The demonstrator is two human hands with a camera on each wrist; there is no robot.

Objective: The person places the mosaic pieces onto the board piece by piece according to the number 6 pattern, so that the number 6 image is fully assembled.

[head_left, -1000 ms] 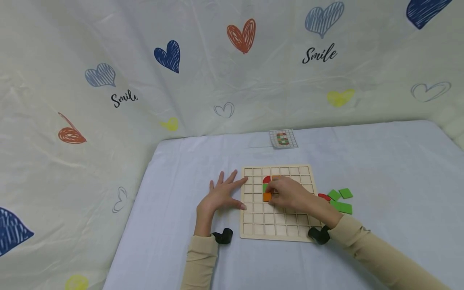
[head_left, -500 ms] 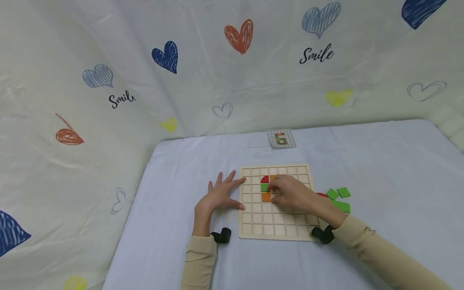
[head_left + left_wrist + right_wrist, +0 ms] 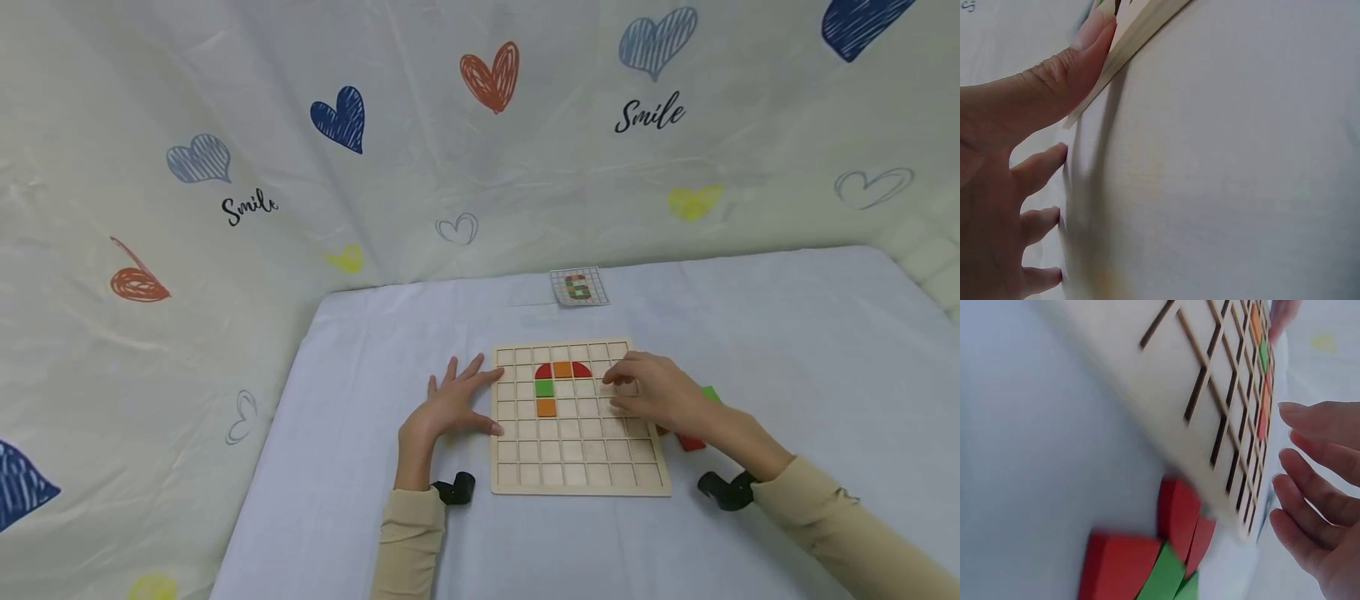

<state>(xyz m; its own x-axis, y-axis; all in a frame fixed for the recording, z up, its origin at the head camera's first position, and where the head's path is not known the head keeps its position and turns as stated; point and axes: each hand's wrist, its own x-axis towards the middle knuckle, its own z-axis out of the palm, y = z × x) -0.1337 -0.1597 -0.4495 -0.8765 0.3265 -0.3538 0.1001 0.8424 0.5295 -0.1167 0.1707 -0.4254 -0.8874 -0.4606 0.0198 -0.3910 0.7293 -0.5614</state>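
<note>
A wooden grid board (image 3: 562, 475) lies on the white-covered table. On it, a red rounded piece (image 3: 543, 372), an orange square (image 3: 562, 370) and another red rounded piece (image 3: 581, 370) form a row. Below the left one sit a green square (image 3: 543, 388) and an orange square (image 3: 546, 407). My left hand (image 3: 447, 407) is spread at the board's left edge, thumb and index finger touching it. Over the board's right side hovers my right hand (image 3: 660, 387), fingers loosely bent. The right wrist view shows nothing between those fingers (image 3: 1304, 465).
Loose pieces lie right of the board, partly hidden by the right arm: a red one (image 3: 1119, 559) and a green one (image 3: 1163, 575) among them. A card with a coloured grid pattern (image 3: 579, 287) lies at the table's back edge.
My right hand has moved right, away from the orange and green squares toward the board's right edge. The top row's right red piece is now uncovered. My left hand stays at the board.
</note>
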